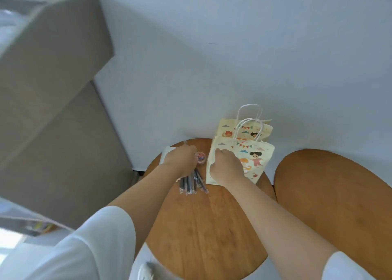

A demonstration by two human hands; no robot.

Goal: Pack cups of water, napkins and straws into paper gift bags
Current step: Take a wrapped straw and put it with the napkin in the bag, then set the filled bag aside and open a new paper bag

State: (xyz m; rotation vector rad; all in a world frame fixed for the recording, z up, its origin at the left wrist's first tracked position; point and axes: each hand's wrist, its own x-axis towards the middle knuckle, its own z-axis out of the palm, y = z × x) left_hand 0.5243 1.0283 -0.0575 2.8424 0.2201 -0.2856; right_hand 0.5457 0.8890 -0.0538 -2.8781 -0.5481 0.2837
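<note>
Right grip [226,167]: fingers curled on the left edge of the front bag [256,159], which lies flat on the worktop [207,226]. Left grip [180,159]: curled over the far ends of the straws [192,183]; cannot tell if it holds any. Judgement: pin one bag wall and lift the other to open the mouth before loading. Count: bags 2, incl. rear bag [246,129]; cup [201,157] 1; napkins [166,153] one stack; straws about six, overlapping.

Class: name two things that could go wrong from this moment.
1. The small cup with a colourful top, close beside the left hand, might be knocked over.
2. The cream printed paper gift bags overhang the round wooden table's far edge; the right hand pulling the front one could slide the back one off.
</note>
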